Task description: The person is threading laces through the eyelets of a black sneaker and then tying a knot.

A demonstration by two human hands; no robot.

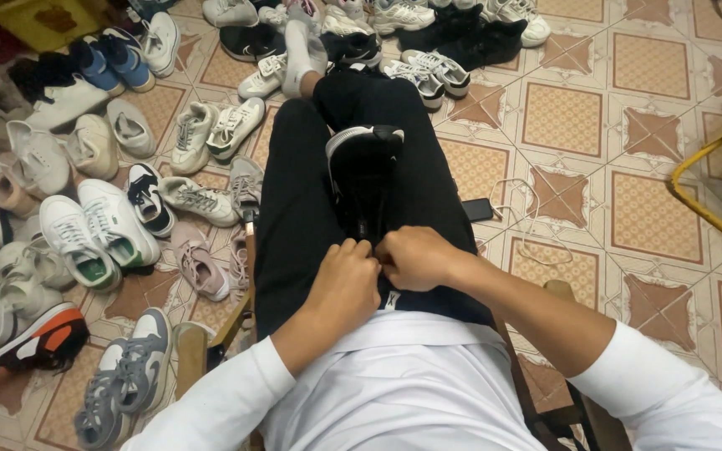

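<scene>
Both hands, left hand (pixel 344 280) and right hand (pixel 415 257), pinch the black shoe (pixel 364 171) at six o'clock, lacing apparently underway; many shoes (pixel 94 225) wait at nine o'clock.

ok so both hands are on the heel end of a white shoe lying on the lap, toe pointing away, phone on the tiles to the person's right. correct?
Wrong on one point: the shoe is black, with a white sole edge at the toe, as the head view shows. The rest holds: left hand and right hand meet at its near end on the lap, toe away, phone on the tiles to the right.
</scene>
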